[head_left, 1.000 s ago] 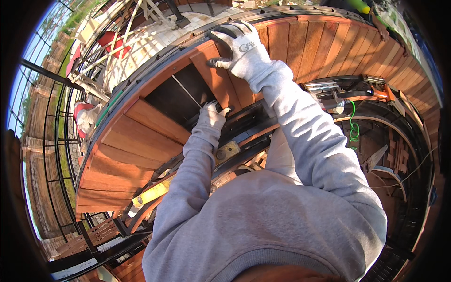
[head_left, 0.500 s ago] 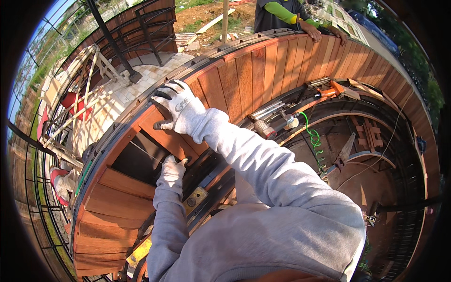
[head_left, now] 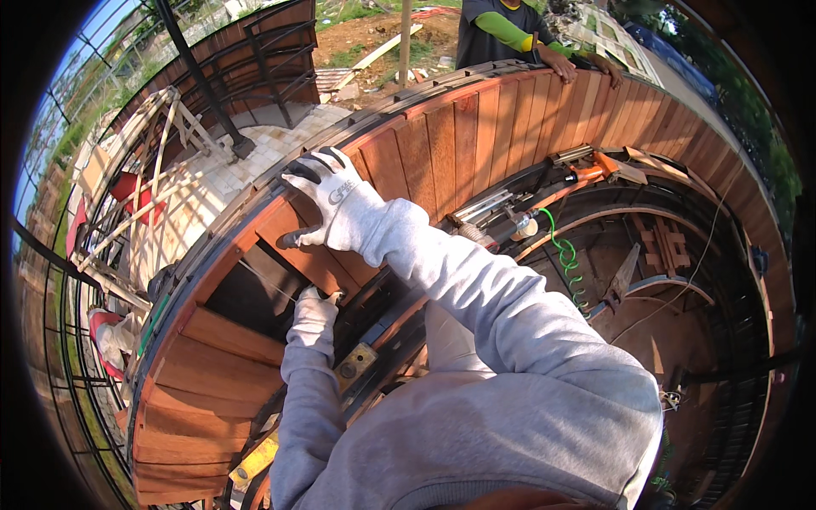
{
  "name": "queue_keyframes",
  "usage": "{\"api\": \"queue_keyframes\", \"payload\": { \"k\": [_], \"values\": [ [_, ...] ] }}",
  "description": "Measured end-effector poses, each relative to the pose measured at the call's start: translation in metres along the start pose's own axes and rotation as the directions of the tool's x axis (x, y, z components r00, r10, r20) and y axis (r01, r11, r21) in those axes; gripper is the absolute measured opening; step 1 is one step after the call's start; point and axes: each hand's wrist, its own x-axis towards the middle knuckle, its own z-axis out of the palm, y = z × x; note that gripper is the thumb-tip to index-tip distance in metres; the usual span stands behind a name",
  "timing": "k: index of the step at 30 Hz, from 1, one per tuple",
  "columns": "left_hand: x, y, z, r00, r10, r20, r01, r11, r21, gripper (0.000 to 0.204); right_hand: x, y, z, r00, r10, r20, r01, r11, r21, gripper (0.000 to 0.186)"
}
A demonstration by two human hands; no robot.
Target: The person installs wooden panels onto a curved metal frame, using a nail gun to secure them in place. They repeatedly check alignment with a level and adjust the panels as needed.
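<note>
A reddish-brown wooden plank (head_left: 318, 265) lies in the curved slatted wall, beside a dark gap where black backing shows. My right hand (head_left: 330, 200), in a white glove with dark fingertips, spreads over the plank's upper end. Its fingers reach the wall's top rim (head_left: 270, 206), and its thumb rests apart on the wood. Below, my gloved left hand (head_left: 314, 313) holds the plank's lower end with the thumb up; its other fingers are partly hidden. A thin pale line, perhaps a string, crosses the dark gap (head_left: 255, 293) toward this hand.
A yellow spirit level (head_left: 355, 365) lies by my left forearm. Farther right along the inner ledge are an orange power tool (head_left: 592, 167), a coiled green air hose (head_left: 563, 246) and a handsaw (head_left: 623, 276). A co-worker's hands (head_left: 557, 64) rest on the far rim.
My right hand's fingers have straightened and shifted slightly right and up along the rim, with the thumb lower on the plank. My left hand keeps its place at the lower end.
</note>
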Motion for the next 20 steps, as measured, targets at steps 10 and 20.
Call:
{"api": "queue_keyframes", "payload": {
  "k": [10, 20],
  "values": [
    [0.001, -0.013, 0.01, 0.984, 0.157, -0.089, -0.16, 0.987, -0.031, 0.042, -0.201, 0.056, 0.007, 0.95, 0.267, -0.158, -0.288, 0.95, -0.122, 0.077],
    [0.005, -0.001, -0.009, 0.988, 0.012, 0.155, -0.006, 0.999, -0.037, 0.066, -0.31, 0.155, 0.003, 0.725, 0.683, 0.086, -0.516, 0.621, -0.59, 0.091]
  ]
}}
